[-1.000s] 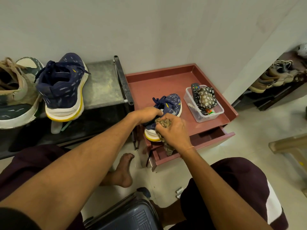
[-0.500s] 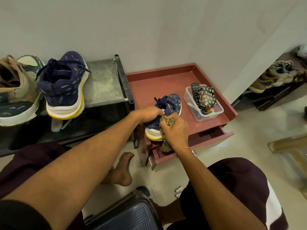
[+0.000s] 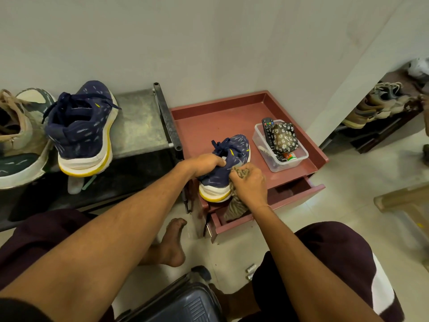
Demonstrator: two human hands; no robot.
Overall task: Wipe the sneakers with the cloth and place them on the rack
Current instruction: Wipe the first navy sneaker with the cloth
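The navy sneaker (image 3: 234, 149) stands on the maroon counter (image 3: 209, 122), its heel at the front edge above the open drawer (image 3: 294, 189). The left hand (image 3: 206, 163) grips its collar with fingers curled round the upper; the right hand (image 3: 249, 184) has its fingers clenched on the striped cloth (image 3: 235, 206), pressed against the sneaker's side. The matching sneaker (image 3: 83, 131) sits on the rack (image 3: 137, 122), well apart.
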